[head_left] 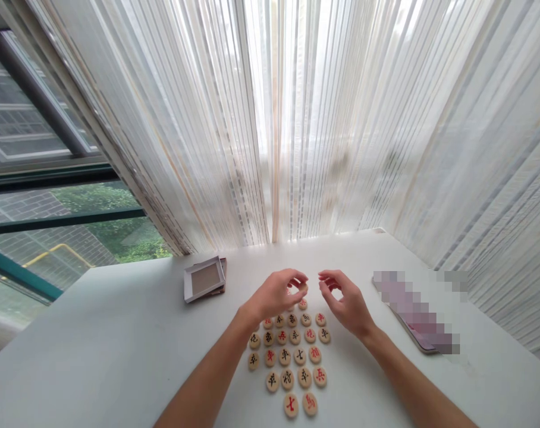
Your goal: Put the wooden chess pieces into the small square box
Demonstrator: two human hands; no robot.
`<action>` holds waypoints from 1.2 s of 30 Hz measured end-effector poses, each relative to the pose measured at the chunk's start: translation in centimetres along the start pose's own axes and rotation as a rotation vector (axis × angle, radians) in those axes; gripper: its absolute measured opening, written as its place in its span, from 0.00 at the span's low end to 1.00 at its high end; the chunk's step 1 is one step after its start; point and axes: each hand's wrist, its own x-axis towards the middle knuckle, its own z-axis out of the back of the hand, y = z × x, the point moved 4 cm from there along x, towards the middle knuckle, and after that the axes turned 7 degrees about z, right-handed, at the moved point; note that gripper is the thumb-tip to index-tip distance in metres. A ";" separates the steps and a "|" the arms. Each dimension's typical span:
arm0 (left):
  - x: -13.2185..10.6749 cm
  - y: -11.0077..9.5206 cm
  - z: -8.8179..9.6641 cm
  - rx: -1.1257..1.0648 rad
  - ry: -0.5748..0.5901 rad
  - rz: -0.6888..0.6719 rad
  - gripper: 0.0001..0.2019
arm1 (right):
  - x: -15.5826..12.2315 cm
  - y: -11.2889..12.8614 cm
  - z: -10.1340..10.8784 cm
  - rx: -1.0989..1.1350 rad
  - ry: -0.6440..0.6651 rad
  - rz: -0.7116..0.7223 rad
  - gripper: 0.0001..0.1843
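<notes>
My left hand is closed over the far end of the layout, pinching a round wooden Chinese chess piece between thumb and fingers. Facing it across a small gap, my right hand has curled fingers, the thumb slightly apart from them, and no piece shows in it. Below both hands, wooden chess pieces with red or black characters lie face up in rows on the white table. A red-marked piece sits just under my left hand. Two red pieces, one of them a red-marked disc, form the nearest row. My left hand and forearm partly hide the far and left pieces.
An open shallow box rests on a brown-edged part at the table's back left. On the right lies a flat pinkish object, partly pixelated. Striped sheer curtains hang behind the white table, with a window at left.
</notes>
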 end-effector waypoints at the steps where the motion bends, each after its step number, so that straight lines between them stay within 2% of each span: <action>1: -1.1 -0.5 0.1 -0.051 -0.004 -0.002 0.13 | -0.2 1.1 -0.2 -0.003 0.027 0.099 0.10; 4: -3.9 -1.7 0.8 -0.190 -0.021 0.036 0.12 | -1.2 3.8 -1.3 0.017 0.139 0.288 0.12; 6: -5.1 -2.4 1.3 -0.236 0.055 0.055 0.12 | -1.9 5.0 -2.0 0.032 0.184 0.348 0.12; 9: -6.0 -3.0 2.2 -0.260 0.138 0.098 0.12 | -2.6 5.7 -2.7 0.052 0.180 0.377 0.13; 15: -5.9 -3.2 2.7 -0.286 0.124 0.131 0.16 | -2.9 5.9 -2.7 0.037 0.127 0.385 0.17; 20: -5.7 -3.0 2.4 -0.304 0.137 0.116 0.14 | -2.8 6.0 -2.5 0.011 0.084 0.362 0.15; 27: -5.9 -2.9 2.5 -0.261 0.181 0.074 0.12 | -3.0 5.7 -2.5 0.032 0.069 0.318 0.13; 36: -5.7 -2.4 2.1 -0.272 0.171 0.125 0.14 | -3.1 5.9 -2.7 0.043 0.070 0.354 0.16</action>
